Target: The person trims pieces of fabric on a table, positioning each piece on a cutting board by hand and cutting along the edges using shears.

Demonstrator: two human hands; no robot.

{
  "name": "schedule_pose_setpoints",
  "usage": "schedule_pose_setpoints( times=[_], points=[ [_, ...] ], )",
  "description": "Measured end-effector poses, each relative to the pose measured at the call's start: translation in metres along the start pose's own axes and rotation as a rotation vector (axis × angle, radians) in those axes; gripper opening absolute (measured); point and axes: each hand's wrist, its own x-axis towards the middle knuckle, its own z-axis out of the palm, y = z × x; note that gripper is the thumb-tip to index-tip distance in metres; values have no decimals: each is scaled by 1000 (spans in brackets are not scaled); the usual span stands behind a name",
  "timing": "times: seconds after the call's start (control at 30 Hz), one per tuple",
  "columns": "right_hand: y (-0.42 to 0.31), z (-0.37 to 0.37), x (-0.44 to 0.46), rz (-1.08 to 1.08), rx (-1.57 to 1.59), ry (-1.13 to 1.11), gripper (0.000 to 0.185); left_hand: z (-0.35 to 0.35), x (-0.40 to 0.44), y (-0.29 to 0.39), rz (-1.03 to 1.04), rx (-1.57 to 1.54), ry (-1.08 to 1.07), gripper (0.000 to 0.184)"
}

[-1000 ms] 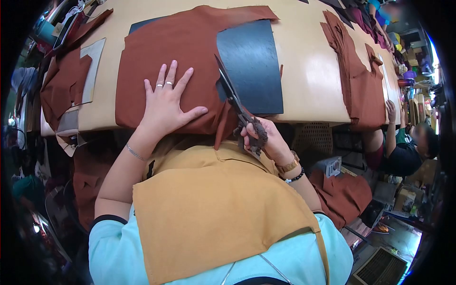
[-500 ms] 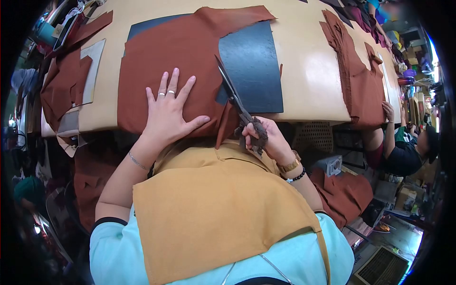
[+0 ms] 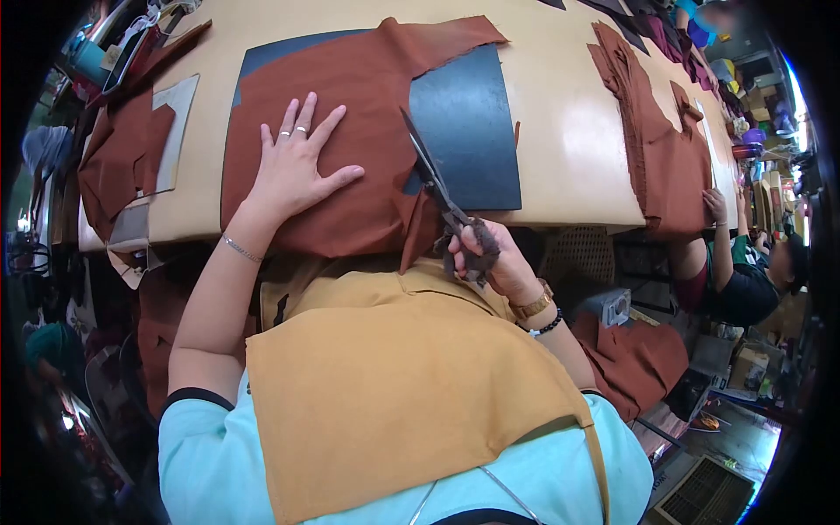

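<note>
My left hand (image 3: 299,160) lies flat with spread fingers on a reddish-brown leather piece (image 3: 359,105), which looks thin and supple. Beneath that leather is a dark blue-black board (image 3: 468,131), bare on its right side. My right hand (image 3: 494,258) grips a pair of scissors (image 3: 430,175) by cloth-wrapped handles. Their blades point up and away from me, over the edge where leather meets board, and look nearly closed. A narrow strip of the leather hangs over the table's front edge beside the scissors.
More reddish-brown leather lies at the left (image 3: 122,166) and right (image 3: 669,166) of the cream table (image 3: 573,131). A co-worker (image 3: 739,276) sits at the right, one hand at that leather. Another person stands at the far right corner. A brown heap (image 3: 634,354) rests below the table.
My left hand has slid up and slightly left across the leather. The leather's near part has shifted a little and bunches at the front edge. The scissors have barely moved.
</note>
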Motion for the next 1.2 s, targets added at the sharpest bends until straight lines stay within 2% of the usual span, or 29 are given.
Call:
schedule_pose_setpoints(
  times=[0.23,0.63,1.03,1.2],
  points=[
    [-5,6,2,-27,30,45,26,-1,-11,9,-39,13,-25,89],
    [1,-3,-3,-32,-166,43,20,0,-14,10,-54,13,-9,88],
    [-9,0,0,-20,-113,43,21,-3,-30,22,-34,7,-18,90],
    [0,-11,-7,-14,-171,22,22,-10,-36,26,-90,-7,-77,90]
  ],
)
